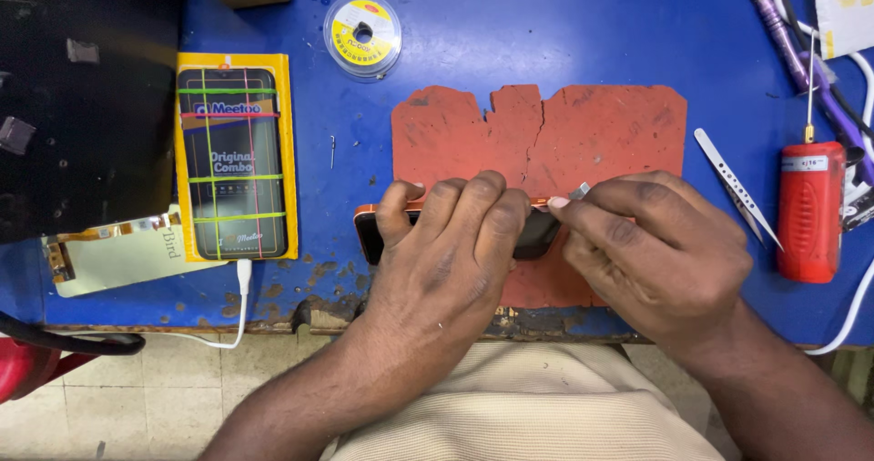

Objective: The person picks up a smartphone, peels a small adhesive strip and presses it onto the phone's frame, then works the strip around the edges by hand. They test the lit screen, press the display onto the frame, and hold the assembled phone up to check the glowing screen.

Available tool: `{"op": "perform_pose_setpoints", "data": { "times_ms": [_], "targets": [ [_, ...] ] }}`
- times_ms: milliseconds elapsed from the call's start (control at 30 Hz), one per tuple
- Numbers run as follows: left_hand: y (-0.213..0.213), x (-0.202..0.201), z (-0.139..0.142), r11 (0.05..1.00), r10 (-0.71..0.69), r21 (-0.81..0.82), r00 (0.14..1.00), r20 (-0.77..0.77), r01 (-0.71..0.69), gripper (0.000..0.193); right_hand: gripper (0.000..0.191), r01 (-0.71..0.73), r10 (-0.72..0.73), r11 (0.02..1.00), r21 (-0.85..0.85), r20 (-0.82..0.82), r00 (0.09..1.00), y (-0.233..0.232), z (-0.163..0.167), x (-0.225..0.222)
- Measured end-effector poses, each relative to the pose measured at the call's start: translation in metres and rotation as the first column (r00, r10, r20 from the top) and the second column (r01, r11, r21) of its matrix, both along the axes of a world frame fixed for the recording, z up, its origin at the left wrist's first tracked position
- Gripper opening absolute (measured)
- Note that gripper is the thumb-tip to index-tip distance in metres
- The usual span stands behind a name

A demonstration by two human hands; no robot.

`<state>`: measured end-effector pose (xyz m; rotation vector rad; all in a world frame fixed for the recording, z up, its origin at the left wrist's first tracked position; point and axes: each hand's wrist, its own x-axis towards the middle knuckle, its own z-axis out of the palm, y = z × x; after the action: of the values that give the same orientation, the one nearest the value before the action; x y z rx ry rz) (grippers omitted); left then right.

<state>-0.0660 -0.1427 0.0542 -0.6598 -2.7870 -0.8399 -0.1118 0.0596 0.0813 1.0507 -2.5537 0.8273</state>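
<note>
The left hand (446,243) clamps an orange-edged smartphone (455,229) flat on the cracked red work mat (583,129) at the blue desk's (546,33) near edge, its grip closed over the body to steady it. The right hand (651,247) pinches a thin metal pry tool (580,190) against the phone's upper edge. Tweezers (733,183) lie within reach.

Scene was brightly and evenly lit from overhead, colours saturated on the blue worktable (564,33), with only soft short shadows under the left hand (451,243) and right hand (651,252). Mild glare sat on the clear wire spool (362,35) and the packaged phone screen (238,162). Focus was sharp centrally; the corners looked slightly softer, and the black box (86,97) stayed underexposed.
</note>
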Motion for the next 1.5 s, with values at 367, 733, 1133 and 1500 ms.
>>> {"op": "perform_pose_setpoints", "data": {
  "times_ms": [367,733,1133,1500],
  "targets": [
    [0.001,0.000,0.001,1.000,-0.003,-0.009,1.000,-0.004,0.003,0.048,0.023,0.001,-0.001,1.000,0.020,0.011,1.000,0.001,0.001,0.000],
    [0.001,0.001,0.003,1.000,0.003,-0.001,1.000,-0.001,-0.003,0.045,0.025,-0.049,0.049,0.999,0.008,0.012,0.999,0.001,0.003,-0.003],
    [0.002,0.001,0.002,1.000,-0.002,-0.028,1.000,-0.016,0.001,0.046,0.027,-0.047,0.049,0.996,0.069,-0.024,0.999,0.000,0.011,-0.003],
    [0.003,0.002,0.001,1.000,-0.006,-0.016,1.000,-0.003,0.006,0.050,0.022,-0.018,0.021,0.996,0.085,-0.036,0.999,0.007,0.007,0.002]
  ]
}}
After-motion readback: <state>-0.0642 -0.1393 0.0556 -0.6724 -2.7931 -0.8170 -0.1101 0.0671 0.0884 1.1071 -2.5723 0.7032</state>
